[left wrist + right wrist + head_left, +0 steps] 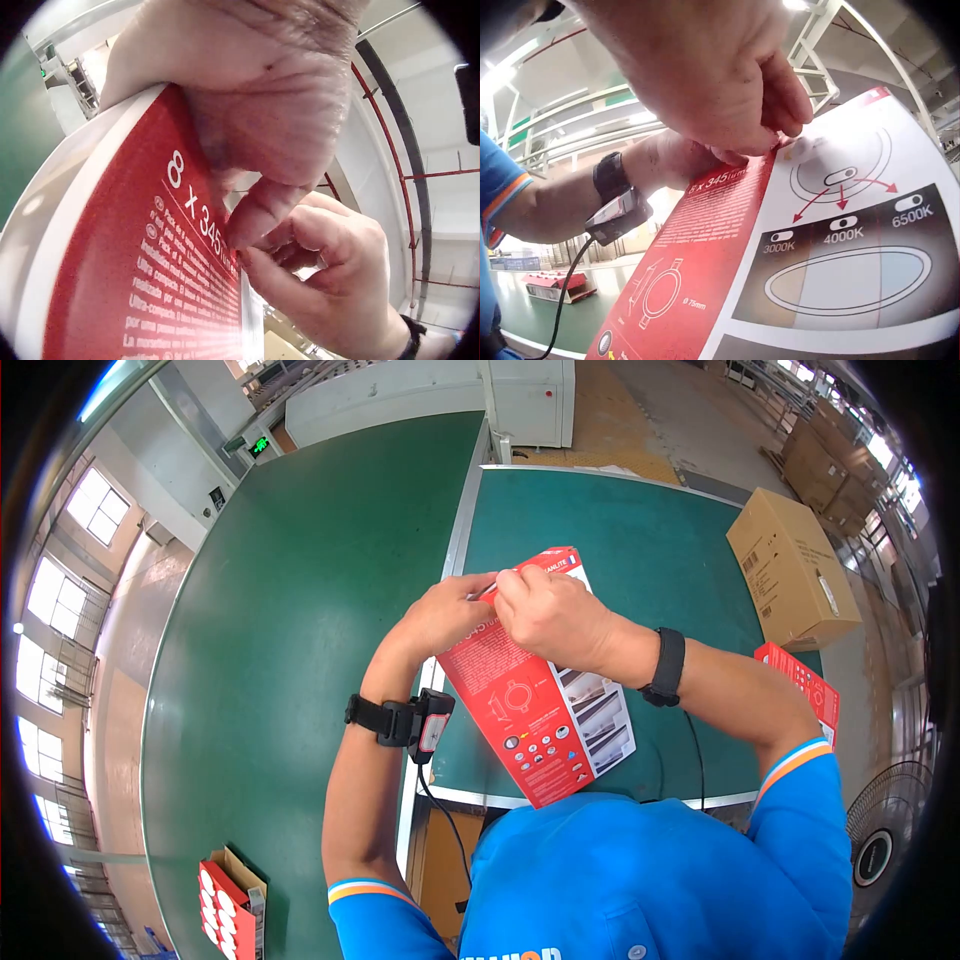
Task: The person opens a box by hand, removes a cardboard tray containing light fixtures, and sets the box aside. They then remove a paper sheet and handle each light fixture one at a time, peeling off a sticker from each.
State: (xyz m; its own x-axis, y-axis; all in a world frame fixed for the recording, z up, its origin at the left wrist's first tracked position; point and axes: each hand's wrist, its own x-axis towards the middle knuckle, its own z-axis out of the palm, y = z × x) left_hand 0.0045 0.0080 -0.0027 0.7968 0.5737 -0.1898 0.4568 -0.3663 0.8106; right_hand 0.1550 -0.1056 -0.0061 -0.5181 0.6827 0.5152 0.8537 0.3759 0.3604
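A red and white printed box (520, 705) stands tilted against the person's front, over the right-hand green table. At its upper part the left hand (450, 615) grips the left edge, thumb on the printed face in the left wrist view. The right hand (560, 622) has its fingers curled and pinches at the box's edge close to the left thumb. In the right wrist view the right hand (712, 75) covers the spot between its fingertips, so what exactly it pinches is hidden. The box's red panel (694, 255) and white panel with lamp drawings (840, 225) face that camera.
A brown carton (795, 570) stands at the right table's far right, with another red box (805, 685) beside it. An opened red box with white circles (228, 910) sits at the left table's near edge. Cables hang from the wrists; a fan (875, 855) stands at right.
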